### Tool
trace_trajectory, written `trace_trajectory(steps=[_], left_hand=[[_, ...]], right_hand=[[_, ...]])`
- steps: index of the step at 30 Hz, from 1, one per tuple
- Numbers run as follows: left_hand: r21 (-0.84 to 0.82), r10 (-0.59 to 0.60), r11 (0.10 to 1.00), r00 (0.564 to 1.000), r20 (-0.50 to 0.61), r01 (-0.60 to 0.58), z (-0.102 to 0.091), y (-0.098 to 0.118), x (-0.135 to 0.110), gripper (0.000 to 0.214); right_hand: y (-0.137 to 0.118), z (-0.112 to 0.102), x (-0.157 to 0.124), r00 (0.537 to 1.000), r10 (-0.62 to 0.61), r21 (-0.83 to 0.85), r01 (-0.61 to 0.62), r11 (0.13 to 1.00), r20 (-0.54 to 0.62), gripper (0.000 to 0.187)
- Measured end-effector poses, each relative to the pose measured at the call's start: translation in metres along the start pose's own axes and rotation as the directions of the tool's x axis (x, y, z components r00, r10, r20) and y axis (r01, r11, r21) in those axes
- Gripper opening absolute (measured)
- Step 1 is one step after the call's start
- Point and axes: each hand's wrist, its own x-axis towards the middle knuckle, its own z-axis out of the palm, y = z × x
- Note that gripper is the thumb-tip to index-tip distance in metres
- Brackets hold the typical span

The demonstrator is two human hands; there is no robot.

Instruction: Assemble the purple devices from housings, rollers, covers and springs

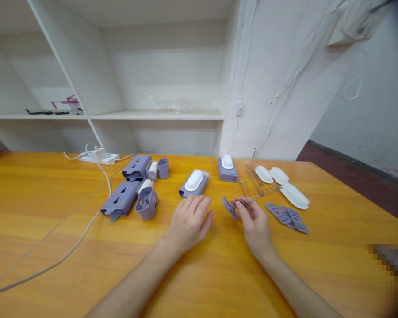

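One purple plate (229,207) in right hand (256,223)

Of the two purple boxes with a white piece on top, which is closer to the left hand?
The left box, just beyond the left hand; the other box sits farther back, to the right.

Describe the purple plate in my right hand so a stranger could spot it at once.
At the wooden table, look for the right hand, just left of an overlapping pile of flat purple plates. The small purple plate is at that hand's fingertips, tilted. Unlike its neighbours lying in the pile, it is the only one held in a hand.
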Motion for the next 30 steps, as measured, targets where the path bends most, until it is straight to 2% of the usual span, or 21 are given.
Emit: trace_trajectory(steps=[2,4,7,9,12,16,19,21,23,25,27,30], left_hand=[[0.189,-0.008,0.982,0.999,-0.036,0.015,-0.01,-0.005,0.005,0.032],[0.39,-0.098,0.913,0.993,-0.066,0.116,-0.02,-0.008,0.012,0.033],[0.627,-0.319,0.701,0.936,-0.151,0.341,-0.037,-0.014,0.019,0.042],[0.692,-0.418,0.587,0.89,-0.185,0.42,-0.045,-0.021,0.018,0.045],[0.739,-0.541,0.493,0.827,-0.153,0.459,-0.05,-0.035,0.01,0.04],[0.759,-0.645,0.44,0.757,-0.105,0.48,-0.05,-0.049,0.001,0.03],[0.762,-0.675,0.431,0.733,-0.082,0.483,-0.052,-0.051,0.001,0.029],[0.766,-0.656,0.445,0.751,-0.073,0.464,-0.053,-0.05,0.002,0.03],[0.763,-0.608,0.47,0.789,-0.086,0.445,-0.055,-0.047,0.005,0.028],[0.725,-0.539,0.531,0.835,-0.109,0.438,-0.056,-0.043,0.009,0.025],[0.635,-0.419,0.664,0.9,-0.121,0.394,-0.054,-0.036,0.013,0.022],[0.399,-0.143,0.9,0.984,-0.111,0.176,-0.046,-0.02,0.016,0.02]], right_hand=[[0.002,0.0,0.001,1.0,-0.009,-0.009,0.009,1.0,-0.021,0.024],[0.002,0.0,0.002,1.0,-0.018,-0.008,0.017,1.0,-0.026,0.024],[0.0,0.0,0.001,1.0,-0.016,0.011,0.016,1.0,-0.022,0.024],[-0.001,0.0,0.0,1.0,-0.01,0.016,0.01,1.0,-0.016,0.024],[-0.002,0.0,-0.001,1.0,0.006,0.018,-0.006,1.0,-0.003,0.025],[-0.002,0.001,-0.001,1.0,0.015,0.025,-0.015,1.0,0.002,0.027],[-0.002,0.001,-0.001,1.0,0.021,0.027,-0.021,0.999,0.002,0.027],[-0.003,0.001,-0.001,1.0,0.022,0.023,-0.022,0.999,-0.001,0.027],[-0.004,0.001,-0.001,1.0,0.021,0.019,-0.02,1.0,-0.004,0.027],[-0.005,0.001,-0.002,1.0,0.015,0.009,-0.015,1.0,-0.003,0.027],[-0.006,0.0,-0.002,1.0,0.001,-0.013,-0.001,1.0,-0.002,0.028],[-0.005,-0.001,-0.002,0.999,-0.036,-0.076,0.034,0.997,-0.024,0.027]])
